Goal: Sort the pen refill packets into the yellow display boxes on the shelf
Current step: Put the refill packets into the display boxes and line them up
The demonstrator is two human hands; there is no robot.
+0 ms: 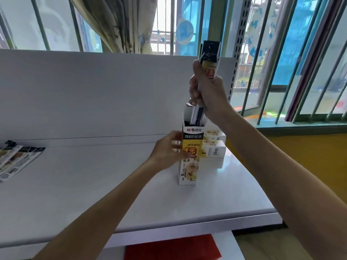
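A tall yellow, white and black display box (189,166) stands upright on the white shelf (93,194), its top flaps open. My left hand (167,151) grips the box around its middle from the left. My right hand (204,91) holds a bundle of pen refill packets (210,53) upright above the box; the bundle's lower end reaches into the open top. More loose refill packets (15,160) lie fanned out at the shelf's far left.
Two more yellow and white boxes (214,147) lie stacked on their sides behind the upright box. The shelf's back panel (93,91) rises behind them, and a perforated upright post (236,53) stands at its right end. A red sheet (169,248) lies below the shelf's front edge.
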